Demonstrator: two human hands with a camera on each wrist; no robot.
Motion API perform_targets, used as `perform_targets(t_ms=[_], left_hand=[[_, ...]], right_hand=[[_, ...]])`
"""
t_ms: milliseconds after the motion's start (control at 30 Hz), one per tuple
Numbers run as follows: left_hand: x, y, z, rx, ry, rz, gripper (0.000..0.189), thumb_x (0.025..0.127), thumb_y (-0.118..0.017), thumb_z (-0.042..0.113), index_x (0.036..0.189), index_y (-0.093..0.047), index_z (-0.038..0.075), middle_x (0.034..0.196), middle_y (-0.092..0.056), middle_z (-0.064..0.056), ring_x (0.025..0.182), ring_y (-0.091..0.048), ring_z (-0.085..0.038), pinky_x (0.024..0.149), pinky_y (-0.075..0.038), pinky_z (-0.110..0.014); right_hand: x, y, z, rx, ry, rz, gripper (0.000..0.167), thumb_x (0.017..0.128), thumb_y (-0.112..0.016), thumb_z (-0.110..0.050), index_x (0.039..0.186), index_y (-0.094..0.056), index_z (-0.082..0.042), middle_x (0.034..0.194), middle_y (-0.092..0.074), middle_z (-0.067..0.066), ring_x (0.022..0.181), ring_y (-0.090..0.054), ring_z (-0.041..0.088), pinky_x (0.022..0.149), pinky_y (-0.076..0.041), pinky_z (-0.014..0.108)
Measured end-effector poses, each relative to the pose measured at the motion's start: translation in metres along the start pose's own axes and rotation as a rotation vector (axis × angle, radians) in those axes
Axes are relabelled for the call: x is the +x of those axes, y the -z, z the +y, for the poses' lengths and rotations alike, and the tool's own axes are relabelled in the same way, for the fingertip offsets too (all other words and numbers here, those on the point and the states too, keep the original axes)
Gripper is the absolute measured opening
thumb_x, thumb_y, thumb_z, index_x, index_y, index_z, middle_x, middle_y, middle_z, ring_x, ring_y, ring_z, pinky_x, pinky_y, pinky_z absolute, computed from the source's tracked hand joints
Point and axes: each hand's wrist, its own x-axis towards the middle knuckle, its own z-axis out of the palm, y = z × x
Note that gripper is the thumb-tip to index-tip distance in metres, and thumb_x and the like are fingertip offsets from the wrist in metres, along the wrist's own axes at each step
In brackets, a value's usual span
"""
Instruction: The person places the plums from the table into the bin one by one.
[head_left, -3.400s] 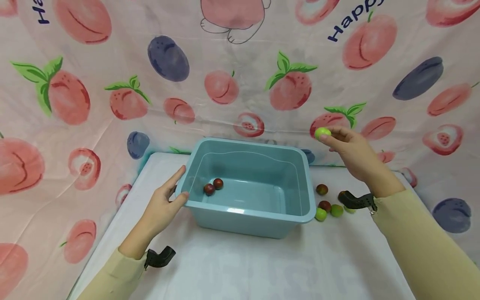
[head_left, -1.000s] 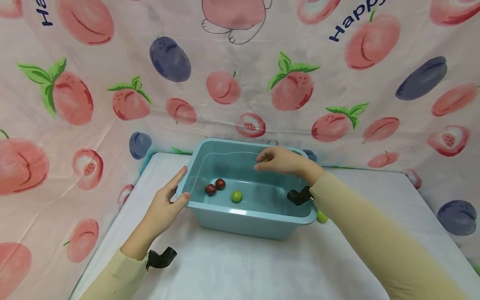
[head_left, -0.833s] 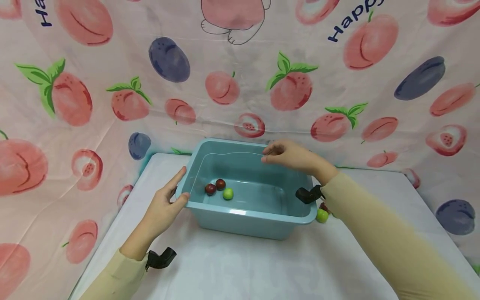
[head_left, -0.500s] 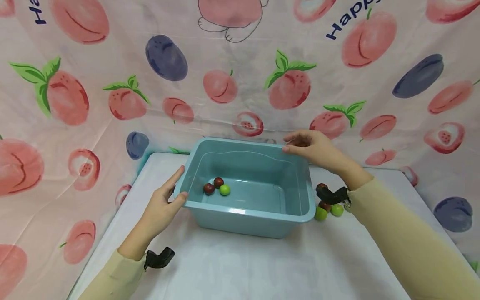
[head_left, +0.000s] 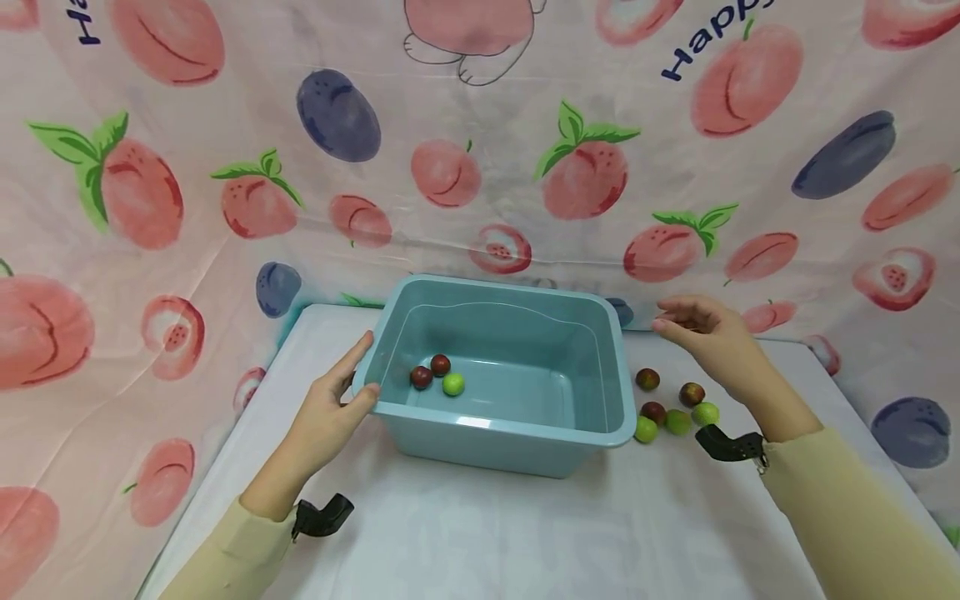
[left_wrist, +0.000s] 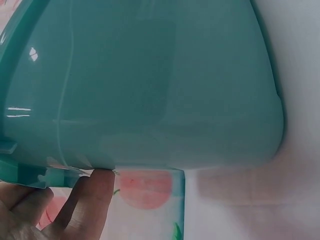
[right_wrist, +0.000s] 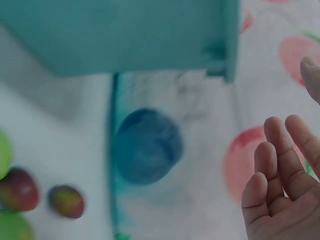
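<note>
In the head view, my left hand [head_left: 330, 406] holds the left end of a blue-green plastic tub [head_left: 517, 450], thumb on the front corner and fingers at the end rim. The left wrist view shows fingertips [left_wrist: 102, 180] against the underside of that rim. Inside the tub, two dark red plum-like fruits [head_left: 422, 377] and a green one [head_left: 453, 384] lie near the left end. My right hand [head_left: 712, 342] hovers right of the tub, fingers loosely bent and holding nothing. Below it, several green fruits [head_left: 678, 422] and red-brown fruits [head_left: 692, 394] lie on the table.
The tub stands on a white-covered table [head_left: 465, 533]. Behind it hangs a fruit-printed cloth [head_left: 465, 108], close to the tub's back rim. Black wrist devices [head_left: 322, 515] sit on both cuffs.
The right hand carried a green fruit over the tub and released it; the fruit rolled left beside the red ones. That hand has since moved back right over the loose fruits. The left hand stayed put.
</note>
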Motion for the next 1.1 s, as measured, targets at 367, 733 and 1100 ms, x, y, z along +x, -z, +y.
perform_targets(t_ms=[367,733,1100], left_hand=[[0.001,-0.002,0.002,0.005,0.001,-0.01,0.065,0.096,-0.055,0.016,0.153,-0.027,0.032,0.156,-0.026,0.005,0.139,-0.028,-0.033,0.09,-0.047,-0.051],[0.0,-0.001,0.0,0.005,-0.009,-0.006,0.065,0.096,-0.054,0.015,0.154,-0.027,0.029,0.156,-0.026,0.004,0.139,-0.028,-0.033,0.09,-0.047,-0.05],[-0.001,0.0,0.0,0.012,-0.004,0.002,0.066,0.096,-0.054,0.015,0.152,-0.027,0.036,0.155,-0.027,0.005,0.139,-0.03,-0.032,0.09,-0.047,-0.049]], right_hand=[[-0.039,-0.005,0.072,0.03,-0.119,0.139,0.054,0.093,-0.06,-0.046,0.132,-0.052,-0.01,0.115,-0.059,0.003,0.098,-0.055,0.005,0.076,-0.043,0.011],[-0.059,-0.007,0.12,-0.016,-0.224,0.151,0.066,0.092,-0.059,-0.049,0.138,-0.046,-0.003,0.122,-0.054,0.009,0.103,-0.047,0.009,0.074,-0.04,0.013],[-0.066,-0.01,0.148,0.006,-0.373,0.032,0.084,0.092,-0.054,-0.057,0.147,-0.031,0.002,0.135,-0.042,0.024,0.108,-0.044,0.027,0.073,-0.042,0.022]])
